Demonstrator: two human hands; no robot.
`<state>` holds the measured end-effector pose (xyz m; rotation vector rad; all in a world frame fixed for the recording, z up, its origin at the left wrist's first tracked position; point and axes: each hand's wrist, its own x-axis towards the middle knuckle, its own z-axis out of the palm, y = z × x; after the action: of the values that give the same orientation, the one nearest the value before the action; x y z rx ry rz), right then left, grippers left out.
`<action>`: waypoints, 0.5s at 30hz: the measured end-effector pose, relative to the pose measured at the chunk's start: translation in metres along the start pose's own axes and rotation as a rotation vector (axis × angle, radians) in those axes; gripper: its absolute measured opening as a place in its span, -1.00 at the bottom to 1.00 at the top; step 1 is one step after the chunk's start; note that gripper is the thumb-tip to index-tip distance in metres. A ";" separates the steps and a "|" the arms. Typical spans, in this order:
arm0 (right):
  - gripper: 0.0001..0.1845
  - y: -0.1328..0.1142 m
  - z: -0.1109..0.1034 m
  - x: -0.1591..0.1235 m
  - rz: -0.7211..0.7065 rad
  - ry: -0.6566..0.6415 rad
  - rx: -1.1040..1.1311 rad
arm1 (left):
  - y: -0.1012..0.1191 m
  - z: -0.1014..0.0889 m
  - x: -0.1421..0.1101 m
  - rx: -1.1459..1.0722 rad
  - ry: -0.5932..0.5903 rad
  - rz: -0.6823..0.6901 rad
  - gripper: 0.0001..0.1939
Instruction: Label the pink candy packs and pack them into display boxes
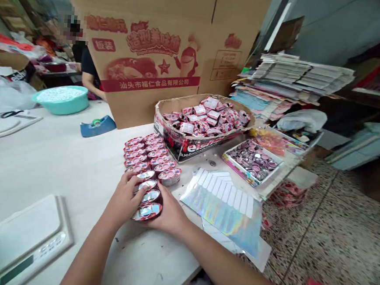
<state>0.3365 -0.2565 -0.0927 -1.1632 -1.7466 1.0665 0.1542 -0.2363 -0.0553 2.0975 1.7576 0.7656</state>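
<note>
My left hand (pixel 127 197) and my right hand (pixel 168 209) close from either side on a short row of small oval tins (pixel 149 196) with shiny tops and red printed sides. The left fingers curl over the row's left side. Along its right side and near end lies my right hand, its fingertips partly hidden. Just beyond, two rows of similar oval tins (pixel 158 153) with pink round centres stand on the white table (pixel 44 157). A sheet of white and iridescent stickers (pixel 224 206) lies to the right of my right hand.
Behind the rows, an open carton (pixel 173 141) holds many printed tin pieces. A shallow box (pixel 240 175) contains small round caps. On the left are a white scale (pixel 31 235), a tape dispenser (pixel 97 126) and a turquoise basin (pixel 61 106). A big cardboard box (pixel 140 99) hides part of another person (pixel 90 73).
</note>
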 end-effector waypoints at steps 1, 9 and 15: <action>0.37 0.000 -0.001 0.002 0.005 -0.023 -0.001 | -0.001 0.000 0.000 0.001 -0.003 0.007 -0.58; 0.55 -0.009 -0.009 0.007 0.098 -0.150 -0.072 | -0.004 0.003 0.003 -0.012 -0.019 -0.050 -0.35; 0.54 -0.011 -0.011 0.010 0.105 -0.163 -0.096 | 0.003 -0.001 0.011 0.031 -0.055 -0.041 -0.37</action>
<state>0.3405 -0.2466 -0.0770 -1.2699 -1.8981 1.1791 0.1578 -0.2264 -0.0505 2.0750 1.7889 0.6669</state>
